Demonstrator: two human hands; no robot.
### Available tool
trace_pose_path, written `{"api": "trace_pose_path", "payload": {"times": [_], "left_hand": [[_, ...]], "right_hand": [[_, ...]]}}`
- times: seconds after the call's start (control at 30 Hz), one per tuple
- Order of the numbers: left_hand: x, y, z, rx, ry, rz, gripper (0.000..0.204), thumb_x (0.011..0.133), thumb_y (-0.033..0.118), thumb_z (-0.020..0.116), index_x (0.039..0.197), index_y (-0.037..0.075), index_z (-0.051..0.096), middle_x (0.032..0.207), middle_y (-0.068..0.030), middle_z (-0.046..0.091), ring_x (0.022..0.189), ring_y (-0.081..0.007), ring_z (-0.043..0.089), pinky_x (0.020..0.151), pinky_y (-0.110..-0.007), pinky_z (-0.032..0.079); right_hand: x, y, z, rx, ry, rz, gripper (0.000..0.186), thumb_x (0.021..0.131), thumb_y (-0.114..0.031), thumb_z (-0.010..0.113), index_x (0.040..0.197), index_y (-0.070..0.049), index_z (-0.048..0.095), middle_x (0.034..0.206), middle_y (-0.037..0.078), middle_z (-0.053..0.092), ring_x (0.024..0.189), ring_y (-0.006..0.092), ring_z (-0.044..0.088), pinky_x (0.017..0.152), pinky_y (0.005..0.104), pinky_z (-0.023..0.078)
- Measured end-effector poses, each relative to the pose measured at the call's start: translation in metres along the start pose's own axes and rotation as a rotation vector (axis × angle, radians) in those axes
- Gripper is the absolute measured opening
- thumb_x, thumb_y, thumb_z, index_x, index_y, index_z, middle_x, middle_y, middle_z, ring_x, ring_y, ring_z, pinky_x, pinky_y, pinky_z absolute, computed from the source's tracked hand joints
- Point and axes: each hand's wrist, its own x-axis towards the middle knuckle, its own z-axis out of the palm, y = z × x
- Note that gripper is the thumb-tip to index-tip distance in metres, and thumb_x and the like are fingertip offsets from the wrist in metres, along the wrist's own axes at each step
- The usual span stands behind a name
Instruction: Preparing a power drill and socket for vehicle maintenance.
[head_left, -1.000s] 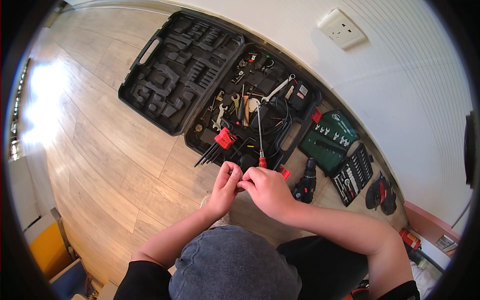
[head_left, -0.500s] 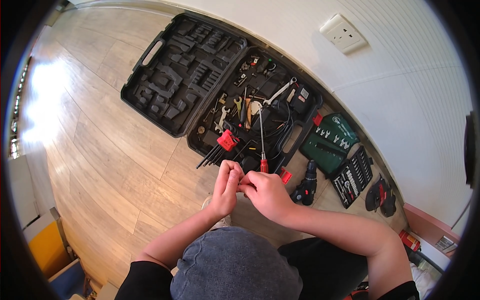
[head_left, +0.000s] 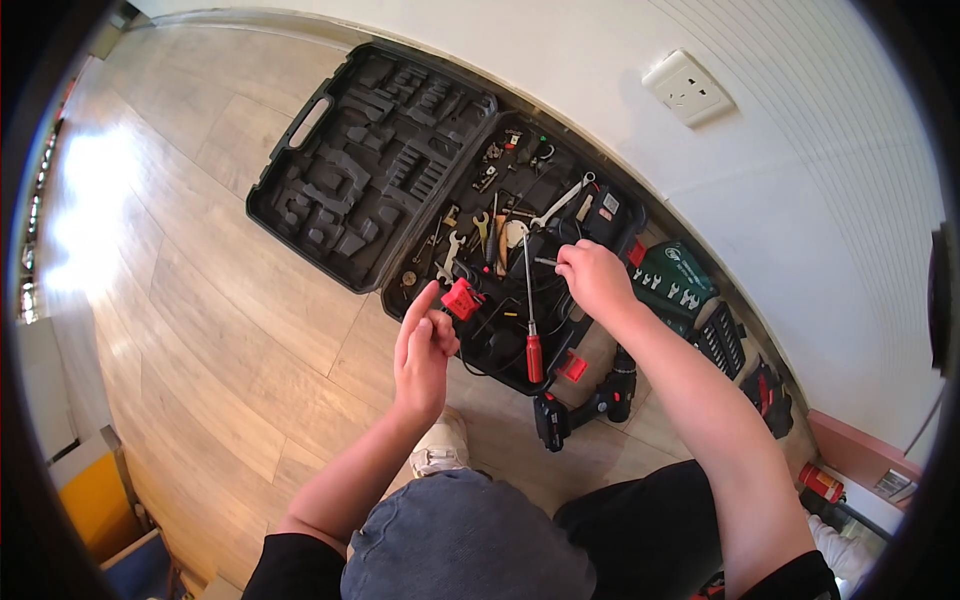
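Observation:
My right hand (head_left: 597,282) is over the right part of the open black tool case (head_left: 388,290), pinching a short, thin grey metal rod (head_left: 546,261). Near the case's front edge, my left hand (head_left: 424,355) has its index finger stretched forward and its other fingers curled toward the thumb; anything inside them is hidden. The red hex key holder (head_left: 462,299) lies beside that hand, its keys mostly covered. Just left of the rod is a long screwdriver (head_left: 534,358) with a red handle. A combination wrench (head_left: 563,197) and open-end wrenches (head_left: 452,258) lie farther in.
The case's moulded lid (head_left: 345,185) lies folded back on the wooden floor. A cordless drill (head_left: 595,402), a green wrench pouch (head_left: 682,275), a socket set (head_left: 722,338) and dark red-and-black gloves (head_left: 768,398) are to the right. A wall with a socket outlet (head_left: 690,88) runs behind.
My hands have come apart. The right one has moved forward over the case with the rod; the left has shifted slightly left and extended its index finger. The drill has turned and lies nearer.

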Motion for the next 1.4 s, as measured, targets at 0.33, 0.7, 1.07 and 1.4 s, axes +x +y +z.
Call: {"api": "trace_pose_path", "payload": {"times": [0.33,0.7,1.07,1.4], "left_hand": [[-0.011,0.002,-0.006,0.008,-0.051,-0.127,0.057,0.114,0.020,0.044,0.165,0.019,0.019,0.104,-0.0080,0.061,0.079,-0.0125,0.045,0.076,-0.029,0.040],[-0.013,0.004,-0.025,-0.162,-0.116,-0.238,0.036,0.116,0.034,0.037,0.137,0.006,0.046,0.080,-0.0009,0.046,0.075,-0.0129,0.041,0.073,-0.031,0.038],[-0.003,0.012,-0.001,-0.209,-0.169,-0.219,0.017,0.111,0.033,0.051,0.119,0.018,0.051,0.120,-0.0077,0.065,0.107,-0.0164,0.057,0.093,-0.035,0.046],[0.007,0.019,0.036,-0.449,-0.314,-0.299,0.019,0.104,0.026,0.066,0.116,0.014,0.058,0.117,-0.0036,0.063,0.109,-0.0187,0.063,0.093,-0.031,0.052]], "right_hand": [[0.086,-0.001,0.040,-0.040,0.124,-0.065,0.011,0.093,-0.019,0.067,0.094,-0.009,0.071,0.088,0.011,0.067,0.089,0.0347,0.070,0.075,0.0477,0.058],[0.096,-0.015,0.064,0.043,0.262,-0.012,0.011,0.090,-0.015,0.069,0.099,-0.010,0.074,0.091,0.011,0.068,0.090,0.0345,0.069,0.075,0.0459,0.057],[0.031,-0.043,-0.004,0.162,0.376,-0.277,0.014,0.088,-0.012,0.072,0.097,-0.006,0.064,0.086,0.011,0.061,0.083,0.0325,0.065,0.072,0.0470,0.054],[-0.046,-0.105,-0.100,1.359,-0.451,0.327,0.019,0.104,-0.012,0.063,0.118,-0.001,0.070,0.099,0.001,0.073,0.091,0.0059,0.064,0.079,0.0232,0.050]]}}
